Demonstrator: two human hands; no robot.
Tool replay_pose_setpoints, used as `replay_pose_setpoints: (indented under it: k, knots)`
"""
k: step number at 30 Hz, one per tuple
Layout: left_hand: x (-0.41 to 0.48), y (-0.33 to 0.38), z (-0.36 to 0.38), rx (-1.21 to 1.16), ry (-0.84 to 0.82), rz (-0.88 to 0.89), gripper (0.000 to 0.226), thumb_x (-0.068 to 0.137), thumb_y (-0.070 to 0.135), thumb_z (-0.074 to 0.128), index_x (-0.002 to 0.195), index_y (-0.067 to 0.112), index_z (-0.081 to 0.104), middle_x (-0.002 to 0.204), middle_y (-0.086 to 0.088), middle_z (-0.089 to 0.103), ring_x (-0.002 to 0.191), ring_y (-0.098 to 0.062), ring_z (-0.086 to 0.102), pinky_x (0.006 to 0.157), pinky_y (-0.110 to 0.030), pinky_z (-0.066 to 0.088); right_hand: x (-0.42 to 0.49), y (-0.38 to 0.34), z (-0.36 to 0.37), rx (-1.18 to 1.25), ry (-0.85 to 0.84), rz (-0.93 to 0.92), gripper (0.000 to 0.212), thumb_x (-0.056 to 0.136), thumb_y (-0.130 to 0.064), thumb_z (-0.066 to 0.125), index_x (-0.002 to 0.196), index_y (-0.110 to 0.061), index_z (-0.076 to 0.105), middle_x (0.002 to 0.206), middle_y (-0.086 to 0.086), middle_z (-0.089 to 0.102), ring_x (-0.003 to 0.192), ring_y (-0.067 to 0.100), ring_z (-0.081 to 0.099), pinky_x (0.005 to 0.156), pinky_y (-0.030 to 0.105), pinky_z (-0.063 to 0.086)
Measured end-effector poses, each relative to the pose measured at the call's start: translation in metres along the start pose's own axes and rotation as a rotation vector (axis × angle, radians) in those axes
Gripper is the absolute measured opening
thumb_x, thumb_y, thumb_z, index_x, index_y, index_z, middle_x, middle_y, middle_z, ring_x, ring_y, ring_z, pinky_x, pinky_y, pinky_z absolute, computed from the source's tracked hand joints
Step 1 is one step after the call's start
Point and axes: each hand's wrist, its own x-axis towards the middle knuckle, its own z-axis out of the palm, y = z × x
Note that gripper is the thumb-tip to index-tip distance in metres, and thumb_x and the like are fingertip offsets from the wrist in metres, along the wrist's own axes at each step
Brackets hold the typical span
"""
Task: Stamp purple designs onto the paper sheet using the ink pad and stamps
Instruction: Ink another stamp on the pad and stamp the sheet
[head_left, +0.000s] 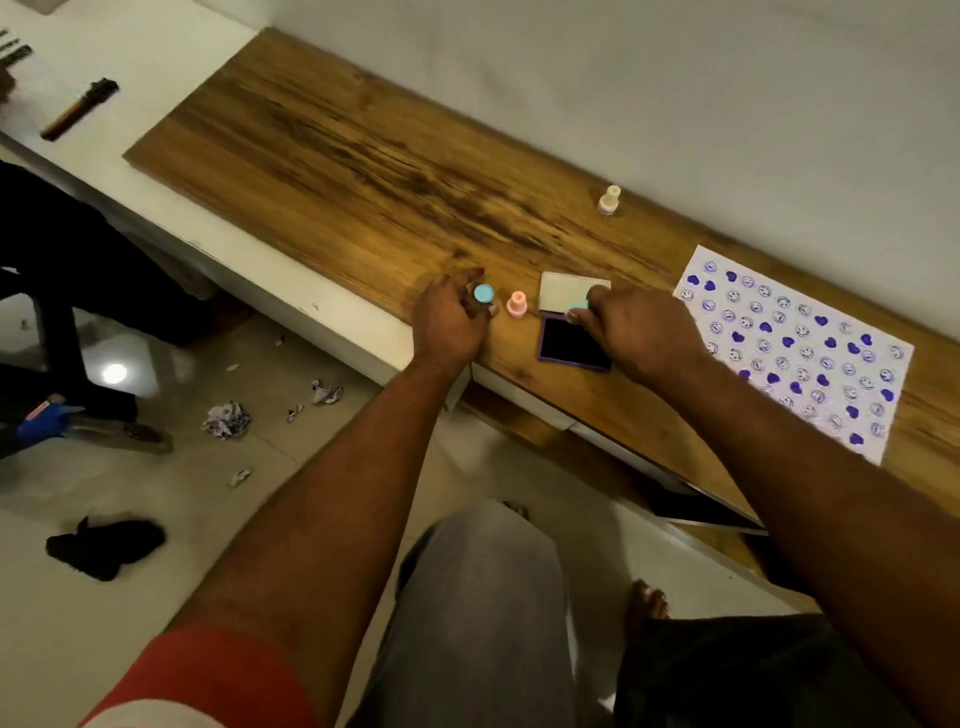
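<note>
A white paper sheet (800, 353) covered with several purple hearts and smiley faces lies on the wooden tabletop (363, 171) at the right. The open ink pad (571, 345) with its dark pad and raised lid (569, 291) sits left of the sheet. My right hand (639, 332) grips a teal stamp (576, 310) at the pad's far edge. My left hand (452, 317) is closed around a blue stamp (483, 294). A pink stamp (516, 304) stands upright between my hands. A cream stamp (610, 200) stands farther back near the wall.
A brush with a wooden handle (78, 109) lies on the white counter at the far left. Crumpled paper scraps (226, 418) and a dark shoe (104, 545) lie on the tiled floor. Another person's dark-clothed legs (62, 270) are at the left. The wall runs behind the table.
</note>
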Motion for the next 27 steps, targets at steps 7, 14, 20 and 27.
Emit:
replay_pose_setpoints:
  k: [7, 14, 20, 27]
  knots:
    - [-0.041, -0.007, 0.001, -0.004, 0.06, 0.23, 0.042, 0.103, 0.029, 0.066, 0.144, 0.019, 0.062, 0.127, -0.005, 0.062, 0.108, -0.018, 0.062, 0.089, -0.042, 0.059, -0.008, -0.017, 0.028, -0.017, -0.069, -0.013, 0.05, 0.106, -0.056, 0.035, 0.121, -0.017, 0.062, 0.112, 0.012, 0.073, 0.093, 0.029, 0.07, 0.073, 0.037, 0.051]
    - [-0.063, -0.003, 0.036, 0.265, 0.015, 0.363, 0.057, 0.088, 0.061, 0.073, 0.132, 0.025, 0.072, 0.101, 0.002, 0.074, 0.079, -0.005, 0.056, 0.064, -0.02, 0.038, -0.001, -0.034, 0.032, -0.19, -0.065, -0.007, 0.032, 0.106, -0.044, 0.047, 0.115, -0.018, 0.062, 0.111, 0.011, 0.074, 0.091, 0.03, 0.072, 0.078, 0.039, 0.055]
    - [-0.064, 0.002, 0.043, 0.279, 0.079, 0.356, 0.037, 0.092, 0.055, 0.07, 0.121, 0.033, 0.078, 0.095, 0.007, 0.079, 0.083, -0.013, 0.071, 0.069, -0.02, 0.039, 0.012, -0.051, 0.03, -0.371, -0.304, 0.026, 0.035, 0.103, -0.025, 0.059, 0.135, -0.012, 0.054, 0.128, 0.014, 0.066, 0.111, 0.031, 0.067, 0.093, 0.042, 0.054]
    - [-0.065, 0.014, 0.038, 0.25, 0.029, 0.268, 0.03, 0.093, 0.047, 0.069, 0.118, 0.034, 0.078, 0.097, 0.008, 0.079, 0.088, -0.014, 0.073, 0.072, -0.023, 0.041, 0.024, -0.053, 0.023, -0.266, -0.395, 0.055, 0.04, 0.103, -0.023, 0.061, 0.14, -0.011, 0.052, 0.138, 0.016, 0.06, 0.125, 0.034, 0.06, 0.104, 0.047, 0.05]
